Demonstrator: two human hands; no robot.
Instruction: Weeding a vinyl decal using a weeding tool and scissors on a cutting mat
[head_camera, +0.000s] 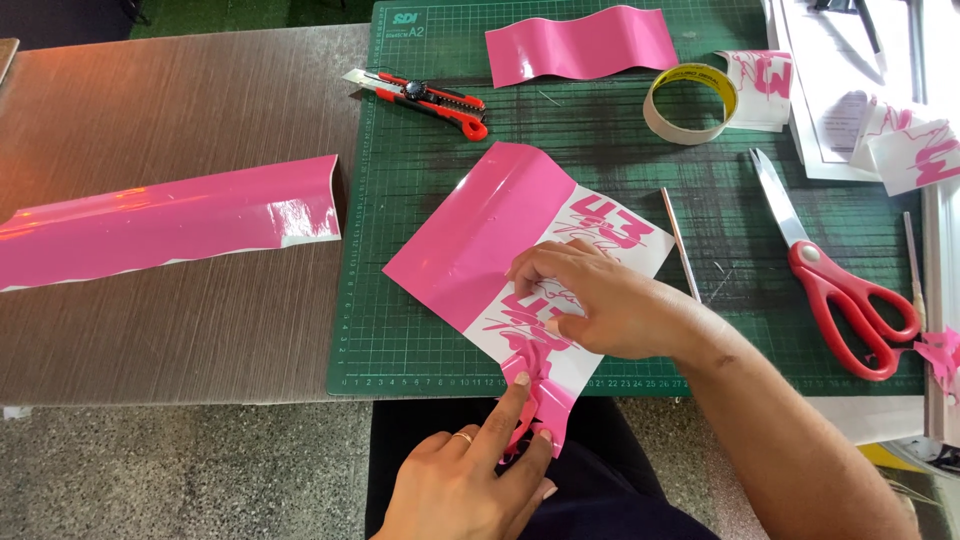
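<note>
A pink vinyl sheet (470, 240) with cut designs on white backing lies on the green cutting mat (420, 160). My right hand (600, 300) presses down on the white backing, fingertips on the cut pink design. My left hand (470, 480), below the mat's front edge, pinches a crumpled strip of peeled pink vinyl (540, 385) at the sheet's lower corner, index finger pointing up along it. A ring is on one left finger.
A red utility knife (430, 100), a wavy pink vinyl piece (580, 45), a tape roll (690, 100), red scissors (840, 290) and a thin metal tool (680, 245) lie on the mat. A long pink vinyl strip (160, 220) rests on the brown table at left. Papers and sticker sheets are stacked at right.
</note>
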